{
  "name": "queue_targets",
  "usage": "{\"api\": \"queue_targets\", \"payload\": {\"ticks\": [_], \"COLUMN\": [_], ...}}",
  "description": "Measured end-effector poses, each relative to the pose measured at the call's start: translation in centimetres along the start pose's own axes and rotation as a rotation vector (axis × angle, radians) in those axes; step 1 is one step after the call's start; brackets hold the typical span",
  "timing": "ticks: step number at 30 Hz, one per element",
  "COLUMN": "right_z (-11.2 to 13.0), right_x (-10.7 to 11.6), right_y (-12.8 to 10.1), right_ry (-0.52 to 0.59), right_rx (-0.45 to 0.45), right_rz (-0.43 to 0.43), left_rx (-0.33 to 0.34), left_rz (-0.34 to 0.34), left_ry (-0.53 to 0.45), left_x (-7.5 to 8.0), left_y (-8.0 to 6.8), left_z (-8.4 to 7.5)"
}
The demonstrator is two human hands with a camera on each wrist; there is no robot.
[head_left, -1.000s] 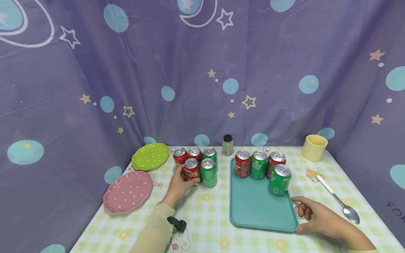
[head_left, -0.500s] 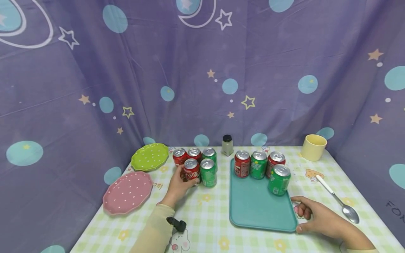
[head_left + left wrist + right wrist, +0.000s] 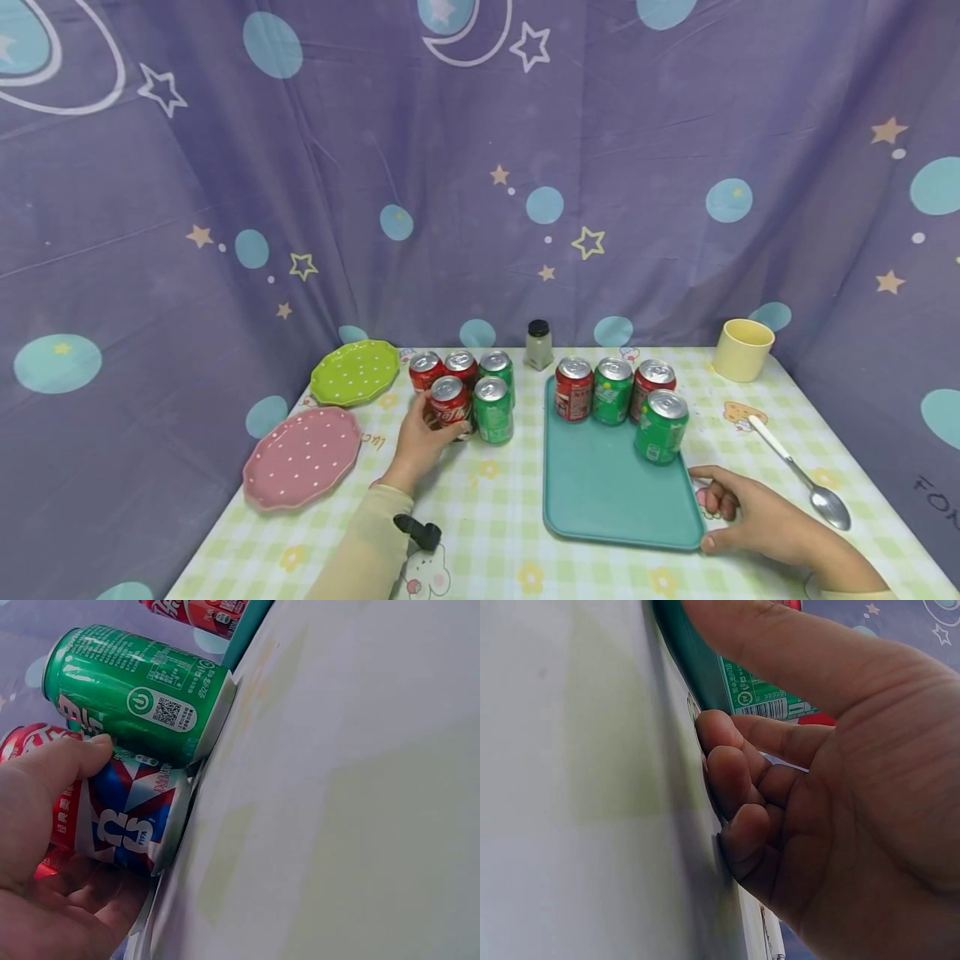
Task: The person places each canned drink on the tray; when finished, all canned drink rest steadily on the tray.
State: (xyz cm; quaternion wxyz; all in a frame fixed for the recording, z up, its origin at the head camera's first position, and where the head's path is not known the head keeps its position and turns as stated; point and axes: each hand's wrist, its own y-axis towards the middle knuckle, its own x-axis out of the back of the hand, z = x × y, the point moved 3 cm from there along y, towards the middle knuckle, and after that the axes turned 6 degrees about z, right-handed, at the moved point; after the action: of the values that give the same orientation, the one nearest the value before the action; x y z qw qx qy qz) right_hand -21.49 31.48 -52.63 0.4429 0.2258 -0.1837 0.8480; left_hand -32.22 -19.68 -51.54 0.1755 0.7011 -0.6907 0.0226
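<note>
My left hand (image 3: 420,440) grips a red can (image 3: 451,407) at the front left of a cluster of several red and green cans on the table. In the left wrist view the thumb (image 3: 56,761) lies across this red can (image 3: 127,821), which touches a green can (image 3: 135,694). That green can (image 3: 493,410) stands just to its right. My right hand (image 3: 750,517) rests on the table at the front right corner of a teal tray (image 3: 607,500). Its forefinger (image 3: 780,645) lies along the tray's edge (image 3: 690,652), the other fingers curled. Several cans stand on the tray, a green one (image 3: 661,427) nearest.
A green plate (image 3: 355,371) and a pink plate (image 3: 303,457) lie at the table's left. A small dark-lidded jar (image 3: 538,344) stands at the back, a yellow cup (image 3: 742,350) at the back right, and a spoon (image 3: 802,479) at the right edge. Purple curtain surrounds the table.
The red can in my left hand has shifted slightly to the left and turned a little. My right hand has stayed at the tray's corner.
</note>
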Motion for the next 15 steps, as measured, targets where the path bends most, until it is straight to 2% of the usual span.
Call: {"api": "queue_targets", "payload": {"ticks": [7, 15], "right_z": [-0.1, -0.2], "right_x": [0.0, 0.1], "right_y": [0.0, 0.1], "right_ry": [-0.013, -0.011], "right_rx": [0.017, 0.012], "right_rz": [0.000, 0.012], "left_rx": [-0.040, -0.125], "left_rz": [-0.073, -0.175], "left_ry": [0.007, -0.027], "left_x": [0.7, 2.5], "left_y": [0.1, -0.2], "left_z": [-0.9, -4.0]}}
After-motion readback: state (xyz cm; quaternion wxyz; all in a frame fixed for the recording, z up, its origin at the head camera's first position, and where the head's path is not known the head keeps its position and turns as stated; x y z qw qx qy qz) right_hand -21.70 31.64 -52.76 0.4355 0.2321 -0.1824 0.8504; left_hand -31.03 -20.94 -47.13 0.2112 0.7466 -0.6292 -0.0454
